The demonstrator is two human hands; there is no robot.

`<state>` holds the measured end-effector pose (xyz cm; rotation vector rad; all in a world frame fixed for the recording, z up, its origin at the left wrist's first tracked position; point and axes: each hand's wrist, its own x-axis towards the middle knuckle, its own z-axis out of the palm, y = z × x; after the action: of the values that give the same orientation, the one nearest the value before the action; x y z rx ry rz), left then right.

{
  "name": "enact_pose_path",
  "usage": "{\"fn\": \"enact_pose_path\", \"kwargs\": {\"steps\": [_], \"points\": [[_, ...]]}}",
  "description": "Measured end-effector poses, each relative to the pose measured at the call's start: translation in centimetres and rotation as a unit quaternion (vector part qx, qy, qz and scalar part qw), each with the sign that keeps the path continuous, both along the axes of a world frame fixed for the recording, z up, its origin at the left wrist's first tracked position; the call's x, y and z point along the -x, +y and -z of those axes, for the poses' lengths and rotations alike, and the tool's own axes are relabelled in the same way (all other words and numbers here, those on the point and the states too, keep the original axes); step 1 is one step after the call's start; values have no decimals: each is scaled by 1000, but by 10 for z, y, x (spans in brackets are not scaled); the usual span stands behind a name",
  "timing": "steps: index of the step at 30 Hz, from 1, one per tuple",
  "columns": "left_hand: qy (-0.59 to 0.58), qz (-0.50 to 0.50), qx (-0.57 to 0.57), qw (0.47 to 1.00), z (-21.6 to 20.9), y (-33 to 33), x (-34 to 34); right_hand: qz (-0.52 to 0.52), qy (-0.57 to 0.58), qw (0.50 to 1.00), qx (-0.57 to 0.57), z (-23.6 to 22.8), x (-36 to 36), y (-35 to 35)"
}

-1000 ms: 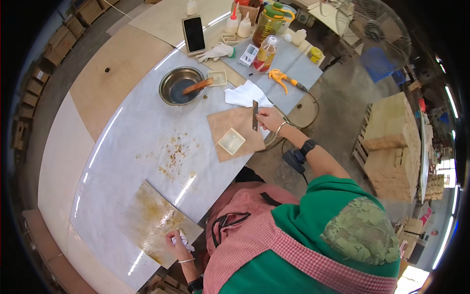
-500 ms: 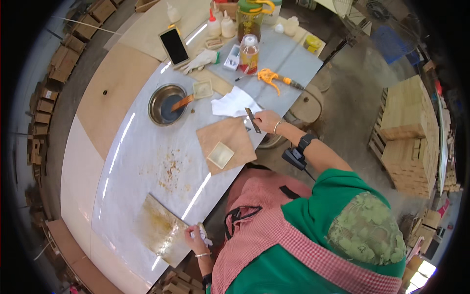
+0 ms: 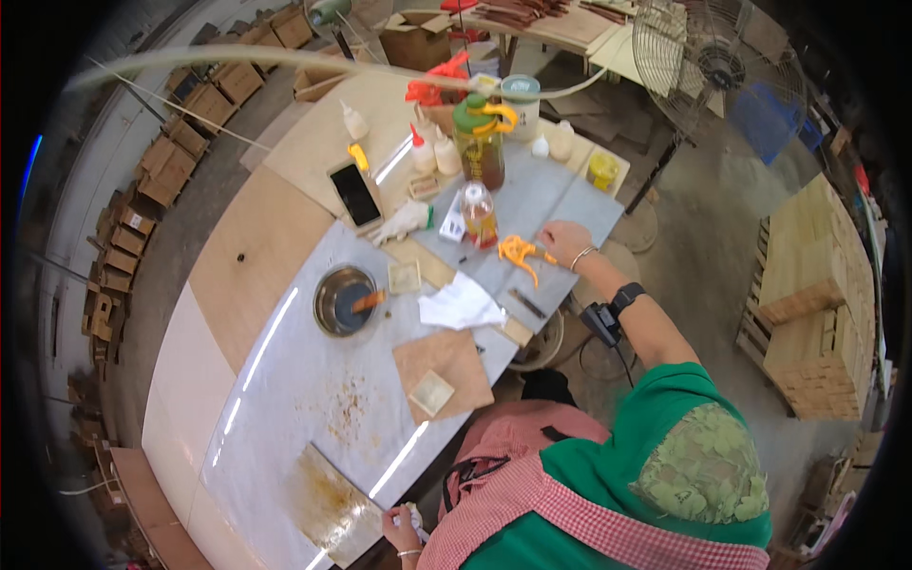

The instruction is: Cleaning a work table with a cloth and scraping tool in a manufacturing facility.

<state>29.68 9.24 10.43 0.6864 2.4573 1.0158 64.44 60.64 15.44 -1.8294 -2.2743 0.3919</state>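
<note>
My left hand (image 3: 399, 525) is closed on a crumpled white cloth (image 3: 415, 519) at the table's near edge. Beside it lies a flat panel (image 3: 334, 499) with a glossy brown-yellow smear. Farther off, my right hand (image 3: 566, 241) curls over the hose end of an orange air blow gun (image 3: 520, 254), hiding that end; the gun rests on the grey tabletop. A thin dark metal scraper (image 3: 527, 303) lies nearer me, by a spread white cloth (image 3: 463, 304).
A metal bowl (image 3: 340, 299) holds an orange-brown handled tool. A small square dish (image 3: 431, 392) sits on a brown board (image 3: 410, 359). Bottles (image 3: 480, 215), a large green-lidded jug (image 3: 479, 152), a phone (image 3: 355, 195) and a glove (image 3: 403, 221) stand or lie at the back. Wood stacks (image 3: 807, 313) are right.
My right hand has put the scraper down on the table and moved away to the blow gun. My left hand keeps the cloth by the panel. The view has shifted, showing more background.
</note>
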Motion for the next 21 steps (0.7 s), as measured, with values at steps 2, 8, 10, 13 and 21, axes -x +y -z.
{"fn": "enact_pose_path", "kwargs": {"steps": [2,8,10,13,21], "points": [[23,-3,3,1000,3,11,-6,22,38,997,-61,-25,-16,50],[90,38,169,981,8,39,-26,-31,65,980,-188,-102,8,204],[76,-10,156,985,-3,62,-49,-45,76,979,-184,-111,30,241],[35,-58,75,995,10,62,-67,-77,11,986,-147,-131,68,284],[-8,-128,130,983,47,23,-116,-193,-143,954,-177,-79,118,363]]}}
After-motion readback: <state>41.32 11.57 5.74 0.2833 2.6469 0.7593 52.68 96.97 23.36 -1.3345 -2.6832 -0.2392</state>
